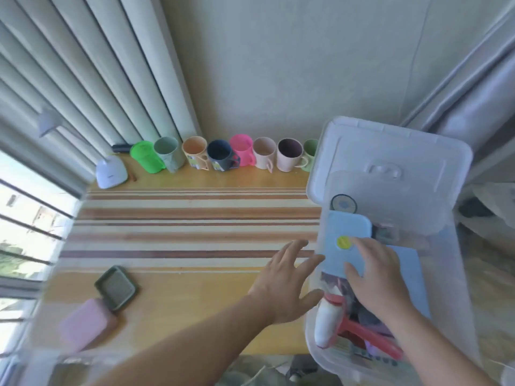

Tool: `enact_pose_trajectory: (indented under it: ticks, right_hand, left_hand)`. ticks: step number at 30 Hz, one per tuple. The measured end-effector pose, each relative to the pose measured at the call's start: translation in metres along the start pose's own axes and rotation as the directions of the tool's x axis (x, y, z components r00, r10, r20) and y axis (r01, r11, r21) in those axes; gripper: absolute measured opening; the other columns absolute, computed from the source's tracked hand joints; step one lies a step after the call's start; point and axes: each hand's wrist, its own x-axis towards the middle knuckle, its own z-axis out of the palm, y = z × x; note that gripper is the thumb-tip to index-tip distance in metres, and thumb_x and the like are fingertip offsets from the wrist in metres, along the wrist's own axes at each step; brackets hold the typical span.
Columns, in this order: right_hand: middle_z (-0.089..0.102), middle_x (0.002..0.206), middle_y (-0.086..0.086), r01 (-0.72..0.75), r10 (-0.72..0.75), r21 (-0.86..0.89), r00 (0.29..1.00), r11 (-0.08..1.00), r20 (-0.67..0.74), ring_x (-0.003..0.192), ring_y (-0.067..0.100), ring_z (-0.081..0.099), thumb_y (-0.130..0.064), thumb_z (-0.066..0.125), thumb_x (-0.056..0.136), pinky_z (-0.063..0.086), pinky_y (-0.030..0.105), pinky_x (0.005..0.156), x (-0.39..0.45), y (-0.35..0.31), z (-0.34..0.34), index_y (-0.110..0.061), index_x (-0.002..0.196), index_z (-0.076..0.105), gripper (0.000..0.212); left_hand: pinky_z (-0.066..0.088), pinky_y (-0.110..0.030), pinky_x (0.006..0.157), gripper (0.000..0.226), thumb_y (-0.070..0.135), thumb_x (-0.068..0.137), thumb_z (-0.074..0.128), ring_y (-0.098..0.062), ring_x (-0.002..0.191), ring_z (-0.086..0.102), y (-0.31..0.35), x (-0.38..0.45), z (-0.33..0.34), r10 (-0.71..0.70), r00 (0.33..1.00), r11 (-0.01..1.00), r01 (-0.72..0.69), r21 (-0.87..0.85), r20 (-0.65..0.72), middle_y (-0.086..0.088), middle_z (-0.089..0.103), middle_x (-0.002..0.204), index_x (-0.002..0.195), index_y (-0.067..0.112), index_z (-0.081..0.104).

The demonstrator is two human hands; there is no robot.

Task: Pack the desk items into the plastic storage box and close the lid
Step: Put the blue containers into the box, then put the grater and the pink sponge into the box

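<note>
A clear plastic storage box (pixel 313 330) stands at the desk's right edge, its lid (pixel 390 151) propped up behind it. Inside lie a light blue flat case with a yellow dot (pixel 348 232), a red-and-white lint roller (pixel 328 321), a round black-rimmed item (pixel 343 204) and other things. My right hand (pixel 376 274) is inside the box, fingers resting on the blue case. My left hand (pixel 287 282) hovers with spread fingers just outside the box's left wall, holding nothing. On the desk's front left lie a pink case (pixel 83 327) and a dark green square tray (pixel 116 288).
A row of coloured mugs (pixel 223 154) lines the back wall, with a green jug (pixel 146 157) and a white lamp base (pixel 111 171) at the left. A striped mat (pixel 181 227) covers the desk's middle. A window and curtains are on the left.
</note>
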Motion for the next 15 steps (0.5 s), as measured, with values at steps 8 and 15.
enact_pose_trajectory:
  ticks: [8,15]
  right_hand:
    - [0.058,0.118,0.007,0.437,-0.434,0.093,0.899,0.895,-0.049,0.113,0.039,0.054,-0.005,0.069,0.086,0.048,0.048,0.095,0.032,-0.146,0.064,-0.012,0.121,0.072,0.036]
    - [0.047,0.135,0.000,0.534,-0.570,0.212,0.714,0.819,0.406,0.127,0.026,0.039,-0.020,0.057,0.096,0.047,0.040,0.092,0.034,-0.299,0.184,-0.025,0.140,0.055,0.044]
  left_hand:
    - [0.053,-0.036,0.094,0.054,0.047,0.094,0.056,-0.015,0.123,0.056,-0.170,-0.130,-0.066,-0.526,0.835,0.849,0.505,-0.154,-0.160,0.008,0.050,0.142,0.146,0.037,0.048]
    - [0.047,-0.042,0.100,0.051,0.040,0.080,0.065,-0.025,0.120,0.056,-0.266,-0.277,-0.091,-0.782,0.519,0.598,0.780,-0.182,-0.345,0.005,0.054,0.134,0.130,0.031,0.066]
